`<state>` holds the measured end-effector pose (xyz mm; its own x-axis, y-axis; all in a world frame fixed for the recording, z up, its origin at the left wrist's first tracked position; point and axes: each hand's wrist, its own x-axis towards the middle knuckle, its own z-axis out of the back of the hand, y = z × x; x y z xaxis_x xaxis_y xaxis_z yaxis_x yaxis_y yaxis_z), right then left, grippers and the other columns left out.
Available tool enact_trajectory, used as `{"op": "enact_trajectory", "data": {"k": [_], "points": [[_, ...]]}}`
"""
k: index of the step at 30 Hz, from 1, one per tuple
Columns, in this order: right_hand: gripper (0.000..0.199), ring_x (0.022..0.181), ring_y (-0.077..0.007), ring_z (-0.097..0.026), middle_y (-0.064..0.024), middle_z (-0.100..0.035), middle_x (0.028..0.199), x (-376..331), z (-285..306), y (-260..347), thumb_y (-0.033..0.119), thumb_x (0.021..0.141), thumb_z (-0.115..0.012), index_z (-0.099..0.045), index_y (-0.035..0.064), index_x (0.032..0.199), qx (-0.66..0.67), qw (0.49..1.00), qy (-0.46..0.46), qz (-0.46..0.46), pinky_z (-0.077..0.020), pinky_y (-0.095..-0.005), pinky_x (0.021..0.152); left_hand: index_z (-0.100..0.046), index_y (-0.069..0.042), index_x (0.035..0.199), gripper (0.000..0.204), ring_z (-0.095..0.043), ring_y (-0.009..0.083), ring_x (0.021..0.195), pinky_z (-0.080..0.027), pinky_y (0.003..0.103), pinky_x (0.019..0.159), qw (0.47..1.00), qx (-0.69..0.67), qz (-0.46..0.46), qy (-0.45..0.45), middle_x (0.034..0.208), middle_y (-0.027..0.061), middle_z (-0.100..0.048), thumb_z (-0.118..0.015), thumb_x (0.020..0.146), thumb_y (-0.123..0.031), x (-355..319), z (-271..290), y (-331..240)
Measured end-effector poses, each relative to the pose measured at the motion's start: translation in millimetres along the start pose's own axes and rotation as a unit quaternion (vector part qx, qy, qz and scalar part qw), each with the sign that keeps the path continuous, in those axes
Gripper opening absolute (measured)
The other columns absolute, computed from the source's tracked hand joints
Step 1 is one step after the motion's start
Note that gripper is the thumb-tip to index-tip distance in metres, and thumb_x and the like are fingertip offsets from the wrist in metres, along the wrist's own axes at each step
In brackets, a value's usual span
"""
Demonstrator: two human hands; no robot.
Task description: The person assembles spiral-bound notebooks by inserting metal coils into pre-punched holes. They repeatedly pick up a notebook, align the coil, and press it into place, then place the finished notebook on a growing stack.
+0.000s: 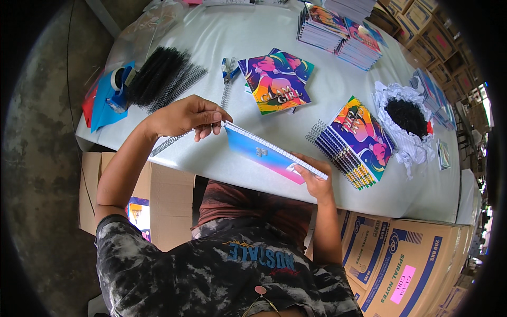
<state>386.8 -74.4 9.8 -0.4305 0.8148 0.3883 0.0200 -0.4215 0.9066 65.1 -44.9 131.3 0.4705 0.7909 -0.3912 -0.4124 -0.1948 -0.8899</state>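
Observation:
A notebook [259,153] with a blue and pink cover is tilted in front of me, its hole-punched edge facing up. My right hand [316,177] grips its right end, thumb on the cover. At the other end, my left hand [195,119] is closed with fingertips pinched by the notebook's corner. A dark spiral coil [171,142] runs from the table edge up to that hand; the fingers partly hide where it ends. Blue-handled pliers [228,70] and another coil [226,96] lie beyond the left hand.
A pile of black coils [163,74] lies at left beside a blue tape dispenser [117,90]. Colourful notebooks [274,82] lie mid-table; coil-bound ones [354,140] are stacked at right. Behind are taller stacks [338,37]. Crumpled wrapping [388,103] holds black coils. Cartons [396,259] stand below.

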Motion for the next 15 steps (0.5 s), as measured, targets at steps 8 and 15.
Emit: {"op": "enact_trajectory", "data": {"k": [8, 15], "points": [[0.023, 0.079, -0.0162, -0.064, -0.0135, -0.066, 0.101, -11, -2, -9, 0.000, 0.082, -0.059, -0.062, -0.0039, 0.105, 0.038, 0.996, -0.045, -0.061, -0.0492, -0.0247, 0.073, -0.061, -0.001, 0.101, 0.026, -0.055, 0.0154, 0.066, -0.047, 0.029, 0.062, 0.933, 0.256, -0.206, -0.147, 0.074, 0.0020, -0.060, -0.063, 0.084, -0.021, 0, -9, 2], [0.029, 0.086, -0.0207, -0.066, -0.0150, -0.065, 0.102, -4, -13, -1, -0.004, 0.078, -0.056, -0.062, -0.0033, 0.107, -0.072, 0.996, -0.040, 0.023, -0.0497, -0.0258, 0.076, -0.059, -0.006, 0.103, 0.035, -0.055, 0.0252, 0.094, -0.040, 0.037, 0.084, 0.824, 0.503, -0.194, -0.172, 0.101, 0.0084, -0.060, -0.070, 0.072, -0.017, 0, -30, -16]]}}
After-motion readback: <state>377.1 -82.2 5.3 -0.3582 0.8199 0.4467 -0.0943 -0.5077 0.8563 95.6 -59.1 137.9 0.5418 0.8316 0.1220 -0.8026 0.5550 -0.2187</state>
